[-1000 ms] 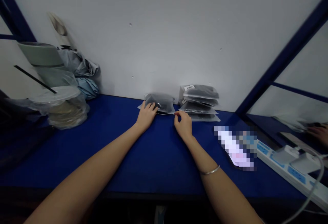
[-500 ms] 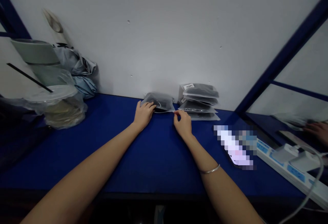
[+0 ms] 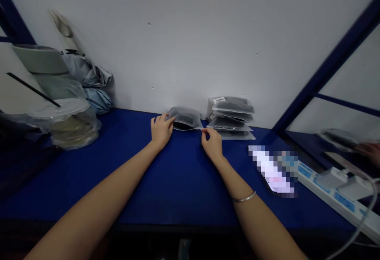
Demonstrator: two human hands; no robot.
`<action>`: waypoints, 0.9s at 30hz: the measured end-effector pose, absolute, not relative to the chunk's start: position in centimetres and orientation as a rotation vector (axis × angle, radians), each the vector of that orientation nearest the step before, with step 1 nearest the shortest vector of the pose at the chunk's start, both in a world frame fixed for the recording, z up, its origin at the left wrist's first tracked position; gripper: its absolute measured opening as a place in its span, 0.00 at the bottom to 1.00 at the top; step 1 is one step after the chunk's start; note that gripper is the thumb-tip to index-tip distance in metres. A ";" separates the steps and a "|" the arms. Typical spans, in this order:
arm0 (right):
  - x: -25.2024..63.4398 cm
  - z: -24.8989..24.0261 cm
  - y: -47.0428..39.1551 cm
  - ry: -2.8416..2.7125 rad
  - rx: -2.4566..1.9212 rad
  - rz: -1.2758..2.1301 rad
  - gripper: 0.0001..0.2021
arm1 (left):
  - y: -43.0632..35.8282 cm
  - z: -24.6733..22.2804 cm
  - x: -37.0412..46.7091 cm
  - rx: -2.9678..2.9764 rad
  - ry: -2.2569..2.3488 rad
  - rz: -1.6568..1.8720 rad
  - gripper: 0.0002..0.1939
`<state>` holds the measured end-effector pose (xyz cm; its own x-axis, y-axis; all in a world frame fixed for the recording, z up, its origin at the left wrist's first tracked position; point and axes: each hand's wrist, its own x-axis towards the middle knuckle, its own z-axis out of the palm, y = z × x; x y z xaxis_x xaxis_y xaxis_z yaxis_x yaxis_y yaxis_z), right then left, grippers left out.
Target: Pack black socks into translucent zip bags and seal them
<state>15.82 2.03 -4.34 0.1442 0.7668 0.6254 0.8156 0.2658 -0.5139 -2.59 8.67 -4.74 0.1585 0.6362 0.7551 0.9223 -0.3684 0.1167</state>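
Observation:
A frosted plastic bag [image 3: 187, 118] with something dark inside lies near the wall on the blue table [image 3: 178, 180]. Its front edge gapes a little. My left hand [image 3: 162, 132] is at the bag's left end, fingers apart, the fingertips touching its corner. At the bag's right front corner, my right hand [image 3: 212, 142] pinches the edge between thumb and finger. Just right of the bag stands a pile of several similar bags [image 3: 233, 118], the top one with a white barcode label.
Far left are a lidded cup [image 3: 71, 121] in clear plastic with a black straw, a green container [image 3: 44, 62] and a folded umbrella [image 3: 86, 69]. On the right lie a lit phone [image 3: 271, 171] and a power strip [image 3: 341, 198] with cables. Another person's hand shows at the right edge.
My left hand has slid left along the bag, off its middle front and onto its left corner. My right hand has stayed at the right corner. More of the bag's front shows.

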 end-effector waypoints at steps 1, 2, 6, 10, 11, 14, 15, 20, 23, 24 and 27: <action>15.8 -4.4 2.0 -1.613 -1.493 -0.065 0.08 | 8.8 -4.8 -2.7 -2.076 -1.506 -1.077 0.11; 15.8 -4.4 2.0 -1.612 -1.492 -0.065 0.08 | 8.8 -4.8 -2.7 -2.080 -1.522 -1.104 0.10; 16.0 -4.4 2.1 -1.599 -1.487 -0.068 0.10 | 8.9 -4.6 -2.6 -2.102 -1.469 -1.300 0.08; 16.2 -4.5 2.1 -1.617 -1.477 -0.060 0.20 | 8.5 -4.1 -2.4 -2.167 -1.391 -1.536 0.08; 16.2 -4.5 2.2 -1.629 -1.468 -0.053 0.22 | 8.3 -3.9 -2.4 -2.161 -1.433 -1.568 0.07; 16.1 -4.6 2.1 -1.695 -1.368 -0.015 0.21 | 7.8 -3.3 -2.7 -2.069 -1.588 -1.602 0.06; 16.0 -4.6 2.0 -1.728 -1.308 0.005 0.20 | 7.6 -3.1 -2.9 -2.030 -1.620 -1.617 0.06; 15.1 -4.1 1.3 -1.740 -1.094 0.005 0.09 | 6.9 -1.9 -3.8 -2.033 -1.683 -1.704 0.06; 14.2 -3.6 0.7 -1.677 -1.031 -0.068 0.06 | 5.8 -1.0 -3.5 -2.084 -1.534 -1.580 0.09; 14.0 -3.5 0.5 -1.677 -0.994 -0.067 0.07 | 5.3 -0.7 -3.2 -2.105 -1.416 -1.521 0.10; 13.2 -3.4 0.0 -1.687 -0.926 -0.005 0.09 | 3.5 -0.2 -2.0 -2.287 -0.948 -1.347 0.11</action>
